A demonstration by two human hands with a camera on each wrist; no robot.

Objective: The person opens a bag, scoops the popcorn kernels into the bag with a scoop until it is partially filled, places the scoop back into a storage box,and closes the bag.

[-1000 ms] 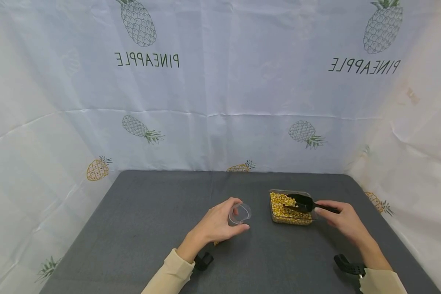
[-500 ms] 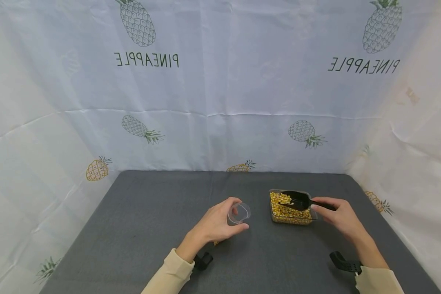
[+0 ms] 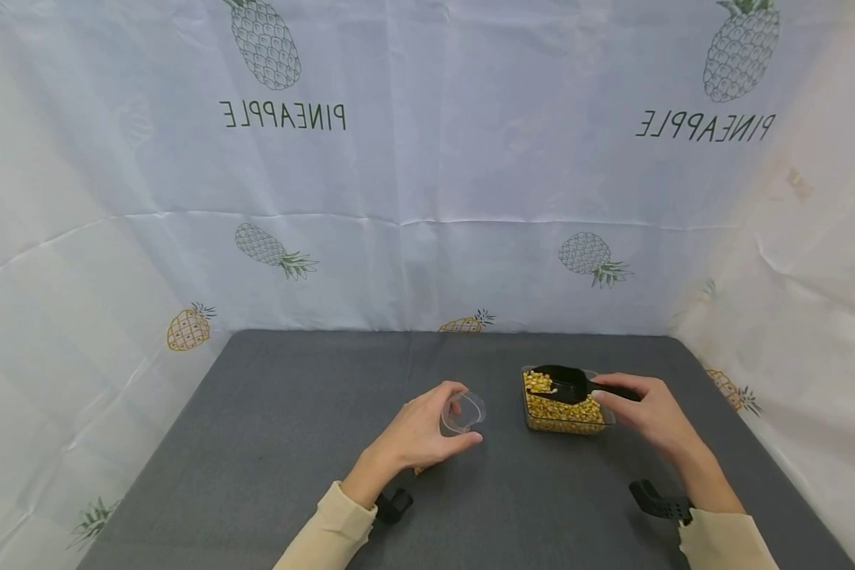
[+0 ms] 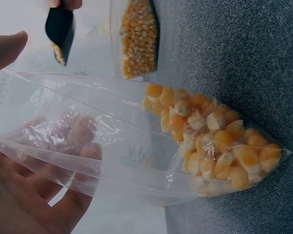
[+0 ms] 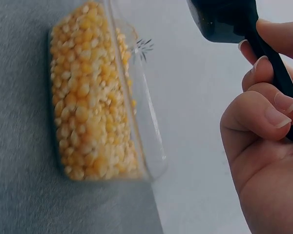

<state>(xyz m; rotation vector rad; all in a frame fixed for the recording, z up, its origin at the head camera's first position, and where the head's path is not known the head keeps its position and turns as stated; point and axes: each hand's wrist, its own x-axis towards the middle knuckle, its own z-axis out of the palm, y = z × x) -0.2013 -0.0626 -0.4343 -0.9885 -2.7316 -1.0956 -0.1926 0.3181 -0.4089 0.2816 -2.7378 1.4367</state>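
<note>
1. The left hand (image 3: 422, 427) is holding a clear bag (image 4: 122, 117) near its top. Its thumb and fingers are curving round the mouth and making it wide.
2. The bag is hanging below those fingers, with yellow corn (image 4: 219, 141) sitting in the bottom. Whether its tip is touching the table is hard to tell.
3. The right hand (image 3: 651, 412) is gripping a black scoop (image 3: 568, 385) by its handle. The scoop is sticking out past the thumb, and some corn (image 4: 58, 54) is showing at its lip.
4. A clear box (image 5: 146, 126) full of corn is standing under the scoop, below the right fingers and apart from them. It is sitting to the right of the left fingers.
5. The person seems to be taking corn out of the box for the bag. The next move is probably needing the scoop over by the left fingers, held flat, then tipped slowly into the mouth.
6. Under both hands a dark gray table (image 3: 313, 396) is lying flat.
7. Beyond the fingers, a pale cloth (image 3: 427, 158) is hanging, showing pineapples and backward words.
</note>
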